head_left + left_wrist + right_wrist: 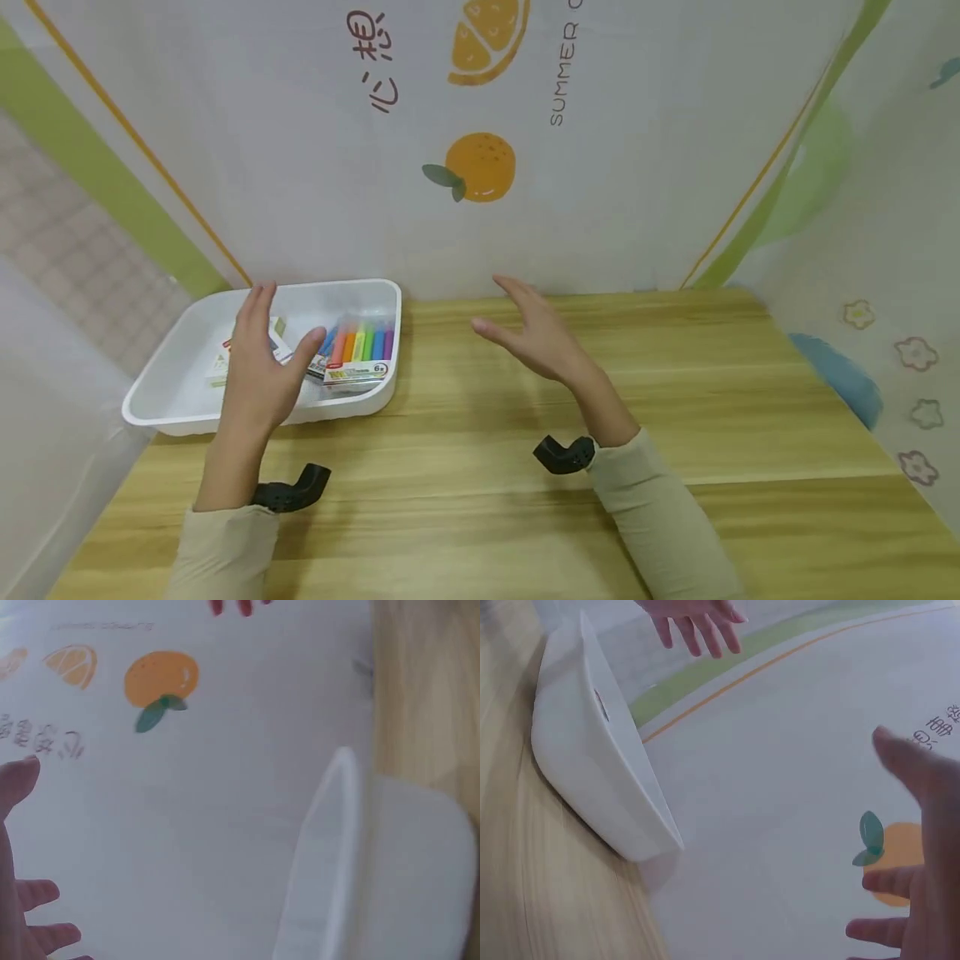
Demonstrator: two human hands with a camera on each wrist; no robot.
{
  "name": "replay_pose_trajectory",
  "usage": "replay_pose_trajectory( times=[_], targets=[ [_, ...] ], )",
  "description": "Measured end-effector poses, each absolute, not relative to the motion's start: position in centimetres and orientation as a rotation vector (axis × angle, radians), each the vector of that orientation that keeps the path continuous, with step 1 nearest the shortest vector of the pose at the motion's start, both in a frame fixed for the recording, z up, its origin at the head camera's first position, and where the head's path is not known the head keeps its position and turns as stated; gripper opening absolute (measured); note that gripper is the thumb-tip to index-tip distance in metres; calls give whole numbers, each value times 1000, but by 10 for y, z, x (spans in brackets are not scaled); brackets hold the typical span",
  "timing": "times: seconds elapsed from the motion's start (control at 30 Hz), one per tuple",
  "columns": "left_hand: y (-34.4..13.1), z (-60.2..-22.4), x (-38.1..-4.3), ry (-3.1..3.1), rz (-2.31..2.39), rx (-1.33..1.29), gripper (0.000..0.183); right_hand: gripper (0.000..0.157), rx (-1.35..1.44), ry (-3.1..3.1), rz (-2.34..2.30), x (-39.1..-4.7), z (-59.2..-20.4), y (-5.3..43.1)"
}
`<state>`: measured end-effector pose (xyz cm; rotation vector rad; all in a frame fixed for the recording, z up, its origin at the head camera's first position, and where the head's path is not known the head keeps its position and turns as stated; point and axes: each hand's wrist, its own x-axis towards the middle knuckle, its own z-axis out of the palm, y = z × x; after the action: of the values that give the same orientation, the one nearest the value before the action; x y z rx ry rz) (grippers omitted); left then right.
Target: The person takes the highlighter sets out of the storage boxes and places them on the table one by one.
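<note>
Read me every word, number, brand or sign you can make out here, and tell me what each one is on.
"SUMMER", on the printed sheet; the next word is cut off.
"心" and "想", on the same sheet; further characters in the wrist views are too blurred.
"6", on the marker pack; its other print, including any brand, is too small.
White box beside the left hand: print too small to read.

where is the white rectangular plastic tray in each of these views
Head: white rectangular plastic tray, left of centre.
Left wrist: tray at lower right, cut off by the bottom edge.
Right wrist: tray at upper left.
Shared landmark: the round printed orange with green leaves, in all three.
</note>
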<state>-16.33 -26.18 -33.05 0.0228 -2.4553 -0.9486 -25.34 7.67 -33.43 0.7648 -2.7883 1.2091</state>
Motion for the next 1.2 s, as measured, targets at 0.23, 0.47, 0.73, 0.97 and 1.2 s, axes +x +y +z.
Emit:
replay_pose_trajectory(
  times=[0.23, 0.47, 0.73, 0.97, 1.2],
  targets=[
    [-289, -330, -162, -2379, -944, 102, 83, 86, 787, -2726, 1227, -252, -331, 73],
    [-322, -333, -159, -2442, -892, 377, 78, 83, 797, -2694, 1283, -248, -338, 55],
    [-352, -342, -158, -2479, -924, 521, 75, 78, 747, -2673, 1350, -249, -353, 35],
    [-375, -352, -156, -2544, -869, 656, 74, 77, 743, -2684, 1467, -249, -368, 13],
    [-391, -362, -157, -2442, -879, 749, 63, 77, 696, -2696, 1696, -249, -376, -21]
  ],
)
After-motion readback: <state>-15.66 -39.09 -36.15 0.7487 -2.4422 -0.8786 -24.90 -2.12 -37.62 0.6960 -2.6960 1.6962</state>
